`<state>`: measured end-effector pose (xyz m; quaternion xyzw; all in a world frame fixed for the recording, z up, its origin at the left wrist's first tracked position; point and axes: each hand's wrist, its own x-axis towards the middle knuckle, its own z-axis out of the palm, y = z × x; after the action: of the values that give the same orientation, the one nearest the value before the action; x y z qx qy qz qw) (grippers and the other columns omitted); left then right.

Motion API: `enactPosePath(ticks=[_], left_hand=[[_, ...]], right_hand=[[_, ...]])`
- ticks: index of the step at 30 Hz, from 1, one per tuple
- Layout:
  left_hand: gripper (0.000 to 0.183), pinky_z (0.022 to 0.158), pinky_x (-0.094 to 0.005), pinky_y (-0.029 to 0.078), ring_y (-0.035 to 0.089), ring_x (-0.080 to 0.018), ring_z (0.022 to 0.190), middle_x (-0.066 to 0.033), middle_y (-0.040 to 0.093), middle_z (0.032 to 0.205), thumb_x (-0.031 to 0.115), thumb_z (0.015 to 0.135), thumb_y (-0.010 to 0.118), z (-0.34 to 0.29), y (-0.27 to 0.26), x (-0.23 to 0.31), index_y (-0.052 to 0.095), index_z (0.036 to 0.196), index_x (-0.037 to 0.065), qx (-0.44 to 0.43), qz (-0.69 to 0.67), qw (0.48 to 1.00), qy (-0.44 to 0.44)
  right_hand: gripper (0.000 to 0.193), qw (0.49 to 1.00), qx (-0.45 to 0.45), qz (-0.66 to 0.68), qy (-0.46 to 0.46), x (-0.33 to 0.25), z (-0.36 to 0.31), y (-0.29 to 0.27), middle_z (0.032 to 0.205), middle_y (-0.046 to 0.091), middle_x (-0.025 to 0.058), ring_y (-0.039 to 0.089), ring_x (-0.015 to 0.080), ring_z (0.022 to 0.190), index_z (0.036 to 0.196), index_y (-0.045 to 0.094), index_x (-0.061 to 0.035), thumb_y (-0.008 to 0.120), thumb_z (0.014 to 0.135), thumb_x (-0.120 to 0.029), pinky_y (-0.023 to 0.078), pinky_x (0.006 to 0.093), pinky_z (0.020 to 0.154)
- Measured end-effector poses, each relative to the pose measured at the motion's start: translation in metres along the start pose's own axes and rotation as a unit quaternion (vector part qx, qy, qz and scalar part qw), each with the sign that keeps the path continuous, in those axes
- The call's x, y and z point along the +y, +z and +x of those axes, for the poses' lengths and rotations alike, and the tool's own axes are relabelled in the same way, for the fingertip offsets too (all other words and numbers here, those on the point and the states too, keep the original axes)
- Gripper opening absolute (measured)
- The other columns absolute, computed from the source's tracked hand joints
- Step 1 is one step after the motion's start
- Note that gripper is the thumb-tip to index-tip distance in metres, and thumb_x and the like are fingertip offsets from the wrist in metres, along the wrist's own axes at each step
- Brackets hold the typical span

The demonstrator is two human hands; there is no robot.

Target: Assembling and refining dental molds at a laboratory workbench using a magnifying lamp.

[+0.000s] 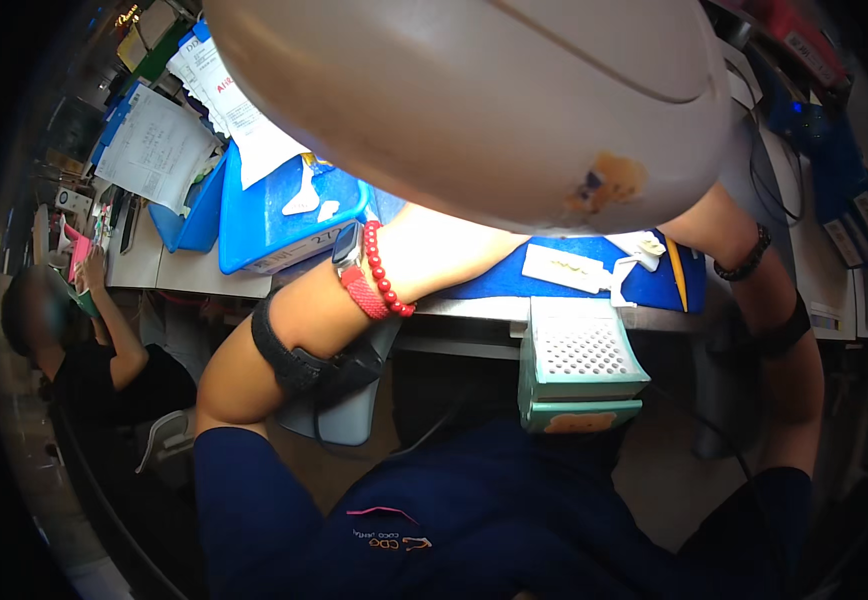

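My left hand (454, 243) reaches in from the left over a blue mat (494, 282), and its fingers are hidden beneath a large beige lamp head (474, 110). A red bead bracelet (379, 268) and a watch (348, 250) sit on that wrist. From the right comes my right hand (709, 226), its fingers also behind the lamp head; a dark bracelet (744, 255) circles the wrist. What either hand holds cannot be seen. Between them on the mat lie a flat white block (564, 268) with small yellowish marks, white angular pieces (637, 262) and a thin yellow stick (676, 274).
A pale green box (584, 378) with a perforated white top juts from the desk's front edge. Blue trays (269, 235) with papers (159, 145) and white pieces (303, 192) stand at left. Another person (104, 345) sits far left. Blue boxes (859, 222) line the right.
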<state>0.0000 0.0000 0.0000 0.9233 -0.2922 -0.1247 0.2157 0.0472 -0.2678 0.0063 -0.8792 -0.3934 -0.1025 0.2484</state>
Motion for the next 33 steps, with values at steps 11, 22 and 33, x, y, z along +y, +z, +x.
enactPosePath(ticks=[11,22,33], left_hand=[[0.039,0.088,-0.0380,0.050,0.060,-0.0264,0.105,-0.0129,0.063,0.118,0.032,0.091,0.057,-0.026,0.022,-0.056,0.061,0.120,0.007,0.181,0.082,0.969,0.146],[0.036,0.087,-0.0375,0.051,0.061,-0.0271,0.103,-0.0135,0.064,0.114,0.028,0.091,0.059,-0.024,0.019,-0.029,0.061,0.118,0.004,0.156,-0.044,0.977,0.141],[0.009,0.058,-0.0329,0.050,0.065,-0.0245,0.062,-0.0113,0.063,0.067,0.007,0.071,0.066,-0.009,0.006,-0.003,0.060,0.077,0.002,0.334,-0.205,0.898,0.199]], right_hand=[[0.014,0.991,0.091,0.091,0.034,-0.039,-0.007,-0.010,0.076,0.068,0.0116,0.061,0.0158,0.063,0.088,0.067,0.0046,0.059,0.085,-0.007,0.047,0.0279,0.058],[0.011,0.979,0.033,0.168,0.110,-0.034,-0.014,-0.017,0.075,0.068,0.0096,0.062,0.0140,0.065,0.086,0.066,0.0042,0.062,0.081,-0.005,0.046,0.0275,0.058],[0.035,0.981,0.139,0.109,-0.078,-0.024,-0.039,0.008,0.111,0.064,0.0178,0.062,0.0291,0.102,0.113,0.057,0.0050,0.067,0.080,-0.001,0.047,0.0388,0.090]])
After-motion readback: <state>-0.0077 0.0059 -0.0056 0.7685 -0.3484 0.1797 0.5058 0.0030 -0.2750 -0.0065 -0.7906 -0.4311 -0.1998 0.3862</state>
